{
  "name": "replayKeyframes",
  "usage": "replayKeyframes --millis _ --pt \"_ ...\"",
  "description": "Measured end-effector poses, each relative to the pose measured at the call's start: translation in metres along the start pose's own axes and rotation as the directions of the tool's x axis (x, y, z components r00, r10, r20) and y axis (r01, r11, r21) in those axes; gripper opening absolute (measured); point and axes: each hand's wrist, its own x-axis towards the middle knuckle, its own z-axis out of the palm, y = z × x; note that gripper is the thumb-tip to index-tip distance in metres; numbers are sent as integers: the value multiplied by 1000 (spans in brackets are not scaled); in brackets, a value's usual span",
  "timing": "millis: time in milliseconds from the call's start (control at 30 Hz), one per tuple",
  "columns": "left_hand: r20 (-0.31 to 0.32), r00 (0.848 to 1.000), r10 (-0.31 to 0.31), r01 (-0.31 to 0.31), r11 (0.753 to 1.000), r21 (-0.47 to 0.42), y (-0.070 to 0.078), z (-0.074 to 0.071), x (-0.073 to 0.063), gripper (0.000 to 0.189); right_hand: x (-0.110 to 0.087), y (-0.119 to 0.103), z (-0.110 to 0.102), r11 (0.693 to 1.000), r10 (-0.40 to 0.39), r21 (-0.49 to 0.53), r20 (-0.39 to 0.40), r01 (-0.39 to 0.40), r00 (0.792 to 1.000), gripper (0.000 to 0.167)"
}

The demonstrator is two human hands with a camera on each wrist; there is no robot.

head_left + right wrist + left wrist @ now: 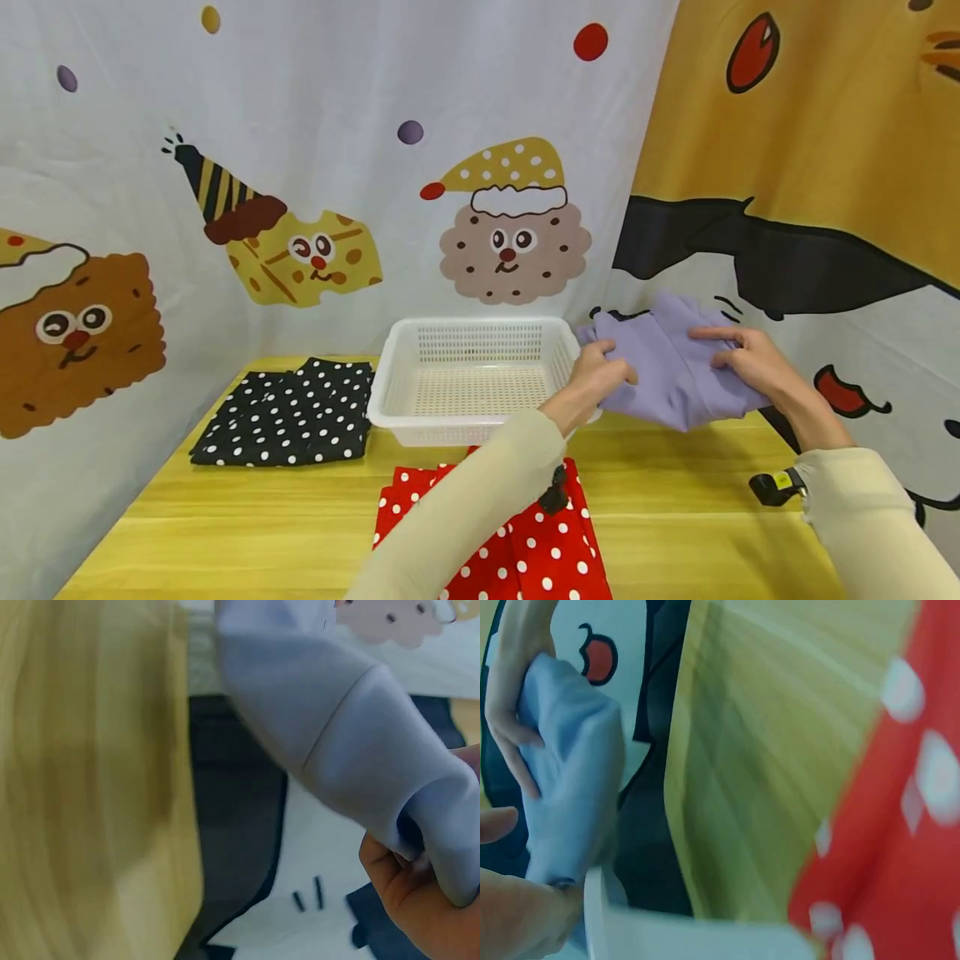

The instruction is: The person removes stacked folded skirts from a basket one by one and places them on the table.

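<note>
A folded light-purple garment [663, 367] with a seam is lifted above the right side of the table, by the white basket's right end. My left hand [596, 375] grips its left edge. At the opposite edge, my right hand [753, 358] holds on with thumb and fingers. In the right wrist view the garment [322, 712] hangs in a thick fold, with its edge tucked in my right hand [420, 900]. The left wrist view shows the garment [577, 772] stretching between both hands. The fingers behind the fabric are hidden.
An open white plastic basket [472, 431] with perforated sides stands at the back of the wooden table [660, 517]. Left of it lies a folded black polka-dot cloth [288, 417]. A red polka-dot cloth [551, 550] lies in front, partly under my left forearm. A printed curtain hangs behind.
</note>
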Motion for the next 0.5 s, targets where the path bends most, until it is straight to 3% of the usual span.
replayKeyframes --millis 133,300,400,500 --pt "-27 999 -43 43 999 -9 -5 30 -5 82 8 27 17 999 -1 -50 -23 -1 1000 53" --pt "-62 990 -125 123 992 -27 -18 60 -12 83 10 59 41 994 63 -91 20 -61 998 55" --pt "-58 985 -163 161 986 -40 -25 66 -12 88 9 72 47 986 72 -151 22 -68 997 54" --pt "-63 980 -187 189 981 32 -30 62 -10 91 9 81 48 974 72 -216 2 -70 997 53"
